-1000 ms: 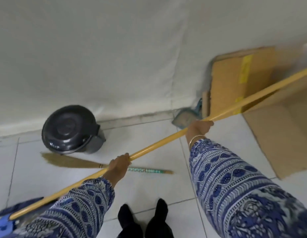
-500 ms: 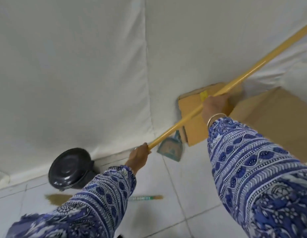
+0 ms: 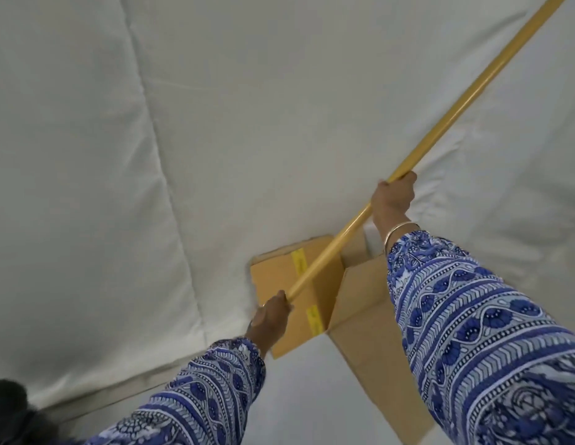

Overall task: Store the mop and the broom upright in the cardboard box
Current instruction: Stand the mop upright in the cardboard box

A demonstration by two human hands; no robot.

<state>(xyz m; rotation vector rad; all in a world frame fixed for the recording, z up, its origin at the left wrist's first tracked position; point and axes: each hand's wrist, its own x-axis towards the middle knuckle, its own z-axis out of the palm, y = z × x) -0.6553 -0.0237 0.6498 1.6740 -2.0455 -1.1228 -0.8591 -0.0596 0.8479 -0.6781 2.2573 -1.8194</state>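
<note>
Both hands, left hand (image 3: pixel 270 316) and right hand (image 3: pixel 393 197), grip the tilted mop handle (image 3: pixel 446 122).

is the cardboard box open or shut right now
Open. The cardboard box has its flap folded out toward the wall, exposing a gap at the top. Its inside is too hidden to tell whether it is empty.

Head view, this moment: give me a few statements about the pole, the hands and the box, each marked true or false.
1. Both hands grip the yellow pole. True: the left hand holds it low, the right hand higher up.
2. The pole lies flat on the floor. False: it slants up toward the top right.
3. The cardboard box is open. True: its flap with yellow tape is folded back.
4. The right wrist is bare. False: it wears a bangle.
5. The mop head is visible. False: it is out of view.
</note>
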